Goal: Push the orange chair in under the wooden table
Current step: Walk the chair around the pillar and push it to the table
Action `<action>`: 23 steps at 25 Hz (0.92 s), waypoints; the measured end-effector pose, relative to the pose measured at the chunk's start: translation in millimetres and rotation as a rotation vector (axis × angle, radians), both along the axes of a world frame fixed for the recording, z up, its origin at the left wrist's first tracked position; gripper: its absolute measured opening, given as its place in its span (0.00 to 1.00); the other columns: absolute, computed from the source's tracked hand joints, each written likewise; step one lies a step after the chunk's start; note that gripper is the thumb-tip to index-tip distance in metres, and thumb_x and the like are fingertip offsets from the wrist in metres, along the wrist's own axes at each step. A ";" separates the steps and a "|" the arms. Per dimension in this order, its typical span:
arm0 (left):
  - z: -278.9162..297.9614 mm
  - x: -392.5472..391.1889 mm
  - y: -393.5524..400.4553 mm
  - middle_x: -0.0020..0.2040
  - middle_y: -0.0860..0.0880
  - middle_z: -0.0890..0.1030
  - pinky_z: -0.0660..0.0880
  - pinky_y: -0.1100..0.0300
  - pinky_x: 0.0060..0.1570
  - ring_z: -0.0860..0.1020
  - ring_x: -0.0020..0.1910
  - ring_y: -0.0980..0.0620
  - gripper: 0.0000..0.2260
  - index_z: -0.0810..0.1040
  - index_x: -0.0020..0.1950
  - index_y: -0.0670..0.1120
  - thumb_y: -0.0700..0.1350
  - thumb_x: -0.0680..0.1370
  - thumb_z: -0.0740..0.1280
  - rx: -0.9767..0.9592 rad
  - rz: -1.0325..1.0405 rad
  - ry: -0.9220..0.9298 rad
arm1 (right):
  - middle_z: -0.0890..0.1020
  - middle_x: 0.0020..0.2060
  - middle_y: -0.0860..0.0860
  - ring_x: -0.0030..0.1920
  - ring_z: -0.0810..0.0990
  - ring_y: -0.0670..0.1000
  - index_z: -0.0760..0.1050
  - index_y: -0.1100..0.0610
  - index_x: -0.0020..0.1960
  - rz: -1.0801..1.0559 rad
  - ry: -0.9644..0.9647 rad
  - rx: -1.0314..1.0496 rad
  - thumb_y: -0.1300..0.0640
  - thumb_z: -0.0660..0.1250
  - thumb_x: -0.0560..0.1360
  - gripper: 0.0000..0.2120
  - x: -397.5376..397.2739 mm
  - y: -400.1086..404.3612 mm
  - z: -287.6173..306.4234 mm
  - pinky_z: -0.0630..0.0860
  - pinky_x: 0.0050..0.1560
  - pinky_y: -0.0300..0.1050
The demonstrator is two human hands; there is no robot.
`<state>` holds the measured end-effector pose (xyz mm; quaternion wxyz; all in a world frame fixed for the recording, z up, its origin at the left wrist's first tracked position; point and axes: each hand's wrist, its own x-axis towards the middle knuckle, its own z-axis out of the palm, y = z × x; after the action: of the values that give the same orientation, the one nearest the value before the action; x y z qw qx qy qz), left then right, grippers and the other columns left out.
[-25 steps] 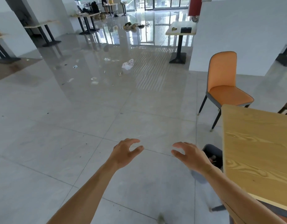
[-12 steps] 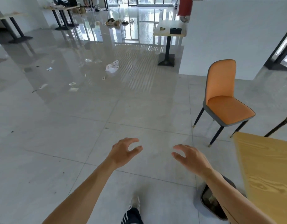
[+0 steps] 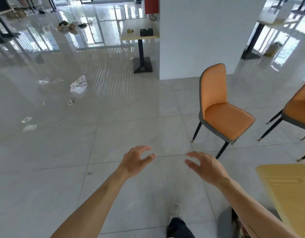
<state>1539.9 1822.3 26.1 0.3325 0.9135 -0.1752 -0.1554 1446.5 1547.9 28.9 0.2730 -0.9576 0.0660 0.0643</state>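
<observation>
I see the orange chair (image 3: 222,107) upright on dark legs, grey-backed shell, seat facing right, standing clear of my wooden table (image 3: 289,193), whose pale corner sits lower right

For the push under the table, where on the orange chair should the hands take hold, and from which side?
Probably the top edge of the orange chair backrest, from behind it. The seat faces the wooden table, and the upright back is a high, bare rim. Both hands are empty.

Glossy tile, matt upholstery, grained wood

The floor (image 3: 131,117) is smooth grey tile, mirror-glossy farther off. The chair (image 3: 223,117) has matt orange upholstery, a grey shell and dark legs with metal-looking tips. The tabletop (image 3: 289,189) is pale, satin-finished wood with clear grain.
</observation>
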 end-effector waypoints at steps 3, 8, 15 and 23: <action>-6.8 84.6 -35.6 0.69 0.53 0.75 0.65 0.49 0.70 0.70 0.69 0.53 0.30 0.75 0.69 0.52 0.67 0.72 0.59 0.016 -0.037 -0.011 | 0.79 0.61 0.41 0.59 0.77 0.44 0.74 0.43 0.65 -0.029 -0.018 0.013 0.38 0.60 0.78 0.19 76.5 -30.3 -12.5 0.73 0.56 0.44; -6.2 209.5 -100.2 0.69 0.53 0.75 0.65 0.51 0.70 0.70 0.70 0.53 0.30 0.75 0.68 0.53 0.67 0.72 0.59 0.060 -0.086 0.018 | 0.79 0.60 0.42 0.59 0.77 0.45 0.73 0.43 0.65 -0.052 0.011 0.040 0.37 0.59 0.78 0.19 204.3 -90.9 -14.6 0.75 0.55 0.46; -7.1 370.4 -162.2 0.69 0.54 0.75 0.66 0.49 0.69 0.71 0.69 0.53 0.30 0.75 0.68 0.53 0.68 0.72 0.59 0.070 -0.097 0.048 | 0.79 0.60 0.41 0.53 0.79 0.43 0.73 0.43 0.65 -0.076 0.038 0.036 0.38 0.60 0.78 0.19 366.8 -155.1 -6.2 0.75 0.52 0.44; -31.4 603.2 -229.8 0.68 0.52 0.76 0.66 0.50 0.70 0.71 0.69 0.52 0.39 0.76 0.67 0.54 0.75 0.64 0.54 0.083 -0.221 0.063 | 0.79 0.59 0.41 0.54 0.77 0.43 0.73 0.43 0.65 -0.243 0.038 0.031 0.38 0.59 0.78 0.18 543.0 -225.0 -19.6 0.76 0.54 0.45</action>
<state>2143.1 1592.5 -5.2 0.2807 0.8964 -0.2576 -0.2266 1989.5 1322.8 9.2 0.2923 -0.9368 0.1855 0.0497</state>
